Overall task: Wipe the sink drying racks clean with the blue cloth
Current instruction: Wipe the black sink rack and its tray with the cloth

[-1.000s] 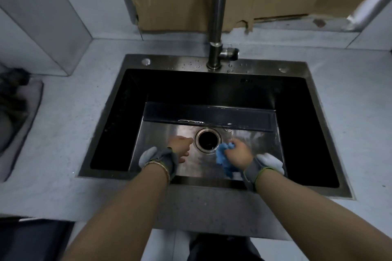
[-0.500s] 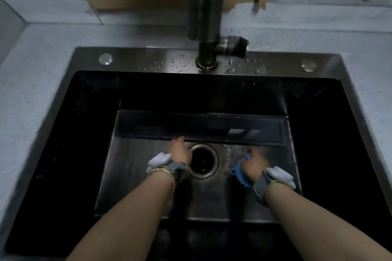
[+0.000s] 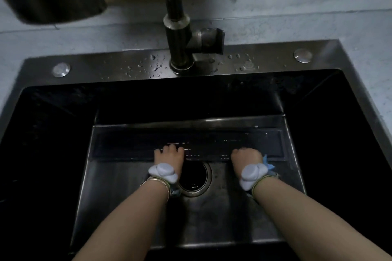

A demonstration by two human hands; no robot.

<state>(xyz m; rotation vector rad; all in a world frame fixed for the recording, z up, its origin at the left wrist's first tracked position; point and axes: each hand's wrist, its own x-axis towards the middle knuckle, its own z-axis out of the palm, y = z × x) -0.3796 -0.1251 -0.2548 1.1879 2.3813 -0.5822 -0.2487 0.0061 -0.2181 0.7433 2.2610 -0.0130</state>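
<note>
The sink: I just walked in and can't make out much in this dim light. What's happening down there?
A person is reaching both hands to the bottom of the sink. The right hand grips a blue cloth, mostly hidden beneath it, at the dark drying rack along the basin's back. The left hand rests on the same rack, just left of the drain. Water drops sit by the faucet.
</note>
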